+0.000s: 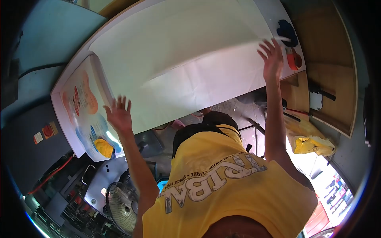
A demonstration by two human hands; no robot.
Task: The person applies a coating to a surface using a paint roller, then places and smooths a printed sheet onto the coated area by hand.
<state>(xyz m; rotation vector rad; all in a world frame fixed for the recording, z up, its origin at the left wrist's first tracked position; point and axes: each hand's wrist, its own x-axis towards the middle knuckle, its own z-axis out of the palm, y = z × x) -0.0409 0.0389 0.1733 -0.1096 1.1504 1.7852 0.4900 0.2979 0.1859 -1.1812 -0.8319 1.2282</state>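
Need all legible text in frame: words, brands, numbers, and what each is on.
"TRIBAL": large letters on the yellow shirt.
"HE WORLDWIDE CLIQUE • SINCE 198": small line on the same shirt; characters at both ends uncertain.
Stickers on the dark panel: too small to read.
Orange-and-blue printed surface: any lettering too small to read.
Goods in the bright lower-right area: too blurred to read.
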